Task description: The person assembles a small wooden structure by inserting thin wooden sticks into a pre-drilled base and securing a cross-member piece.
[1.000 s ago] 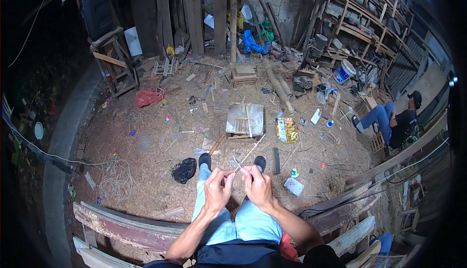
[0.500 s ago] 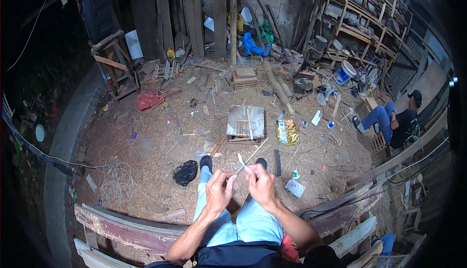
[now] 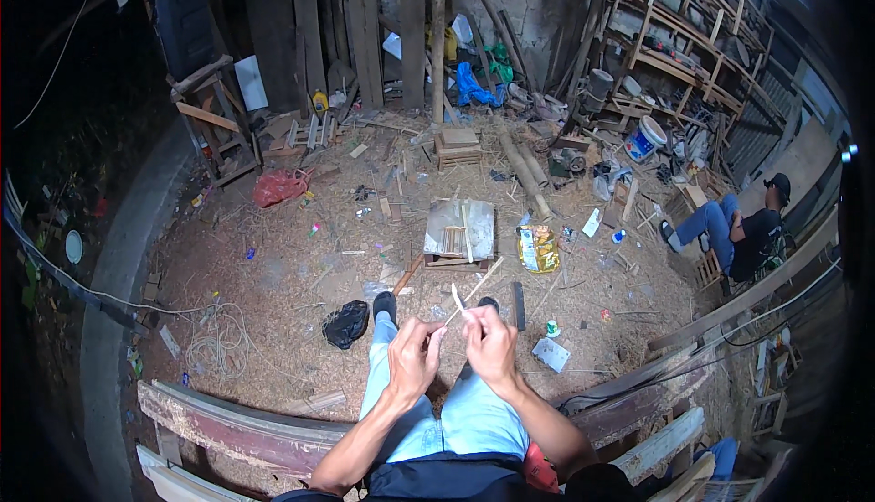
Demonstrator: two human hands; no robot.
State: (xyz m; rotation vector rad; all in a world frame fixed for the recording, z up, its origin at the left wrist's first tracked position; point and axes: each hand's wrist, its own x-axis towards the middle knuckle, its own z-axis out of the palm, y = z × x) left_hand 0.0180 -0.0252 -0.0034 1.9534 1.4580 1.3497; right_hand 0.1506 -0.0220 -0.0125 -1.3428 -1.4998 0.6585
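Observation:
A thin wooden stick (image 3: 484, 281) is pinched near its lower end by my left hand (image 3: 412, 358), with its free end slanting up to the right. My right hand (image 3: 490, 349) grips a small knife (image 3: 458, 298). Its short, pale blade sticks up from the fingers and crosses close to the stick; whether they touch I cannot tell. The fingers hide the knife's handle. Both hands are closed and held near each other above my knees. Beyond them stands a low wooden box (image 3: 441, 215), with a bundle of thin sticks (image 3: 453, 239) and a longer strip on top.
Wood shavings and scraps cover the ground. A black plastic bag (image 3: 346, 324) lies left of my feet, a yellow packet (image 3: 538, 248) right of the box. I sit on a wooden bench (image 3: 246, 434). At the right another person (image 3: 758, 233) sits; shelves (image 3: 679, 55) stand behind.
The knife has turned slightly, its blade now tilting more to the left. The stick's angle has shifted a little, and both hands have stayed nearly in place.

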